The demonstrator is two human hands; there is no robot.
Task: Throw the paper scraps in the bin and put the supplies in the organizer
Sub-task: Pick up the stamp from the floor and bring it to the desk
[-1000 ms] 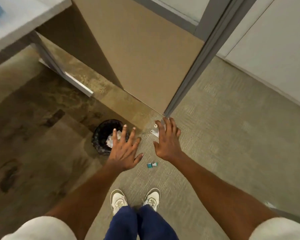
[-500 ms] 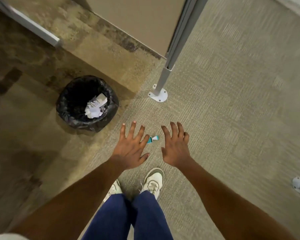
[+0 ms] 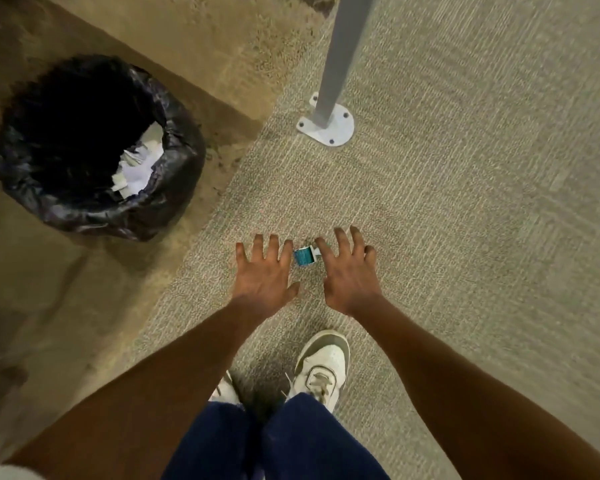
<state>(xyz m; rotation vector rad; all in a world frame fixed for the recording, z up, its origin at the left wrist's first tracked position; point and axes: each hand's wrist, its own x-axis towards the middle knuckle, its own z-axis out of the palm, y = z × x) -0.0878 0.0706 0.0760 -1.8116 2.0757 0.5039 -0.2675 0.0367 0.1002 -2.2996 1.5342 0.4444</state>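
The person leans over the carpeted floor [image 3: 465, 237] with both arms stretched down. The left hand [image 3: 264, 275] is released, fingers straight and spread, palm down, holding nothing. The right hand [image 3: 349, 271] is likewise released and spread, with nothing in it. Between the two hands, on the carpet, lies a small teal item [image 3: 303, 257] with a pale end toward the right hand. It is blurred, possibly a small clip or dispenser, and whether the right forefinger touches it cannot be told.

To the left, well apart from the hands, stands the bin [image 3: 174, 174], lined with a black bag, on a brown stained stretch of floor. White paper scraps [image 3: 141, 171] lie inside it against the right wall. Beyond the hands a grey post [image 3: 340, 57] rises from a white base plate [image 3: 340, 133] screwed to the carpet. Below the hands show a white shoe [image 3: 323, 365] and dark blue trouser legs [image 3: 291, 441].
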